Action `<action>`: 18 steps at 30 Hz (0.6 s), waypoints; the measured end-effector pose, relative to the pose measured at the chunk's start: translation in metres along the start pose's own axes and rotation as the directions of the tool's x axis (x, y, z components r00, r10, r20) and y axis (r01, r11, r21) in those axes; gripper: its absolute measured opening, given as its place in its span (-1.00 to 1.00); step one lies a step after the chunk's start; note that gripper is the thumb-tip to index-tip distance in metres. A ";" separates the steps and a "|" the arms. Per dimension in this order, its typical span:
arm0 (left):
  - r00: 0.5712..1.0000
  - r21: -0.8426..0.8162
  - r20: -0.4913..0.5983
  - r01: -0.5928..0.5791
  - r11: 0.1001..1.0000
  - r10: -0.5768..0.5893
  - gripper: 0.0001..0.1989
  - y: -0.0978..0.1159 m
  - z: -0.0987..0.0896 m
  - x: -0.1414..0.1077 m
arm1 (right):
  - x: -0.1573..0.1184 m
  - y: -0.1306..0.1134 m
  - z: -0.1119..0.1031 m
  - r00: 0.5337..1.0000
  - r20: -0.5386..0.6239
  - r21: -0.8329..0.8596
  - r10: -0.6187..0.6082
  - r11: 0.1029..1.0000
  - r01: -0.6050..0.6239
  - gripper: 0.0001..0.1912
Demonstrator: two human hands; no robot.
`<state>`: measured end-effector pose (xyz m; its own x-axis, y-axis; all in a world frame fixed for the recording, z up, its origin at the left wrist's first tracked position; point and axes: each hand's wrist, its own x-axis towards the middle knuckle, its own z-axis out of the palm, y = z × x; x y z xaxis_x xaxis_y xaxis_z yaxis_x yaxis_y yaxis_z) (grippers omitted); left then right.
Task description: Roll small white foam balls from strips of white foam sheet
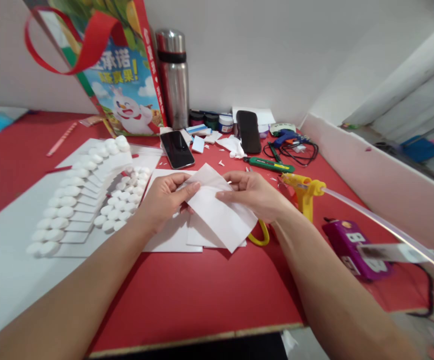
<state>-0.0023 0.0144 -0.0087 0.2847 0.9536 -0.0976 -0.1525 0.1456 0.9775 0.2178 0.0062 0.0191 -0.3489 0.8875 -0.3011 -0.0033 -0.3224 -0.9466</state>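
Note:
A thin white paper sheet [220, 212] is held up between both hands above the red table. My left hand [168, 197] pinches its upper left edge between thumb and fingers. On the other side my right hand [249, 192] grips the sheet near its upper right edge, thumb on top. Flat white sheets [164, 240] lie beneath the hands. To the left, a curved stepped white model [85, 200] edged with white discs rests on a large white board [10, 260]. Yellow-handled scissors [260, 235] lie partly hidden under the paper and right hand.
A yellow glue gun [305, 192] with a long clear stick and a purple box [355, 250] are at the right. Behind are a green cutter [271, 164], two phones [177, 149], paint jars [225, 123], a steel flask [175, 85] and a colourful bag [127, 95].

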 end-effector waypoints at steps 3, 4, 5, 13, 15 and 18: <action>0.999 -0.016 0.004 -0.032 0.999 0.032 -0.77 0.000 -0.003 0.002 | 0.001 0.001 -0.004 0.999 -0.032 0.074 -0.039 0.996 0.041 -0.55; 0.999 -0.025 0.002 -0.045 0.999 0.045 -0.79 0.000 -0.004 0.002 | 0.002 0.001 -0.006 0.999 -0.025 0.098 -0.048 0.994 0.050 -0.54; 0.998 -0.034 -0.003 -0.055 0.998 0.055 -0.80 0.000 -0.004 0.002 | 0.002 0.001 -0.007 0.999 -0.011 0.117 -0.052 0.992 0.053 -0.53; 0.994 -0.138 -0.080 -0.081 0.987 0.071 -0.88 0.009 -0.001 0.000 | 0.000 -0.006 -0.003 0.992 -0.108 0.180 -0.063 0.980 0.082 -0.78; 0.995 -0.126 -0.073 -0.081 0.989 0.072 -0.88 0.009 -0.001 -0.001 | 0.001 -0.006 -0.001 0.983 -0.164 0.171 -0.080 0.979 0.109 -0.89; 0.991 -0.066 -0.060 -0.123 0.990 0.119 -0.85 0.007 -0.002 -0.001 | 0.002 -0.006 0.001 0.969 -0.226 0.141 -0.100 0.981 0.134 -0.94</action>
<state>-0.0057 0.0152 -0.0024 0.2076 0.9782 0.0087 -0.2487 0.0442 0.9676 0.2163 0.0100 0.0240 -0.1260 0.9667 -0.2229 -0.1822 -0.2435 -0.9526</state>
